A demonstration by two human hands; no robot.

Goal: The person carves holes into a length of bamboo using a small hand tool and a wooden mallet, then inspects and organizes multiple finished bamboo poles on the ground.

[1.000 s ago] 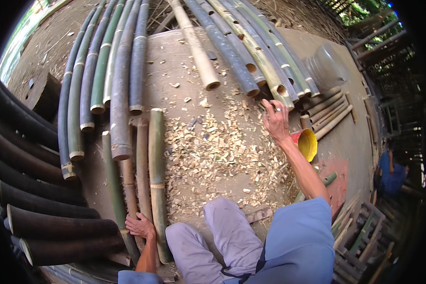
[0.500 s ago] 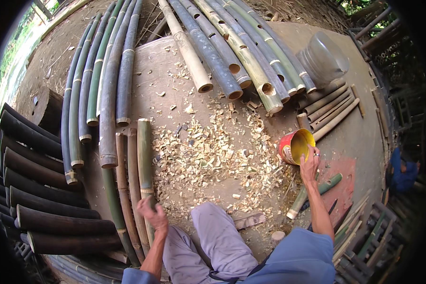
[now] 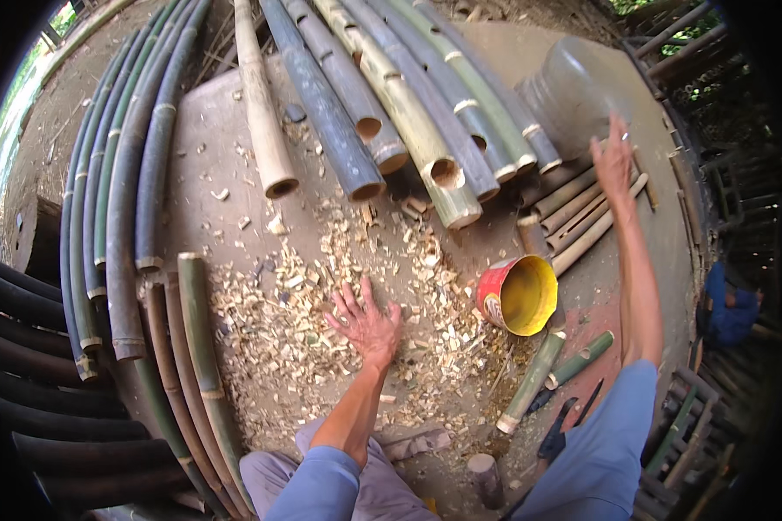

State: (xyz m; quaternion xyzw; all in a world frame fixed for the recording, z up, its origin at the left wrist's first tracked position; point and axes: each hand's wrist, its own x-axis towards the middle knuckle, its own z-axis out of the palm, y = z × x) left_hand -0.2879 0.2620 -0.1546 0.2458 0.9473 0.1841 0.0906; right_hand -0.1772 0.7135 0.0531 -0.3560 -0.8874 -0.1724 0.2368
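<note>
My left hand (image 3: 369,328) lies with fingers spread over the pale bamboo chips (image 3: 278,321) strewn across the floor board. Stretched far out on the right, my right hand (image 3: 614,158) has its fingers extended and holds nothing. Its fingertips are at the lower right side of a large clear plastic jug (image 3: 565,95); whether they touch it I cannot tell. Nearer to me, a red tin can (image 3: 493,293) with a yellow inside lies tilted, its mouth toward me. Thin bamboo pieces (image 3: 582,213) lie just below my right hand.
Long bamboo poles (image 3: 321,130), some with holes cut in them, reach in from the far side. More poles (image 3: 130,226) lie on the left, beside dark bamboo lengths (image 3: 78,412). Short green bamboo pieces (image 3: 533,382) and a dark-handled tool (image 3: 554,438) lie near my right arm.
My right hand has let go of the tin can and moved away toward the plastic jug. My left hand has moved from the bamboo at the left onto the chips. The view has shifted.
</note>
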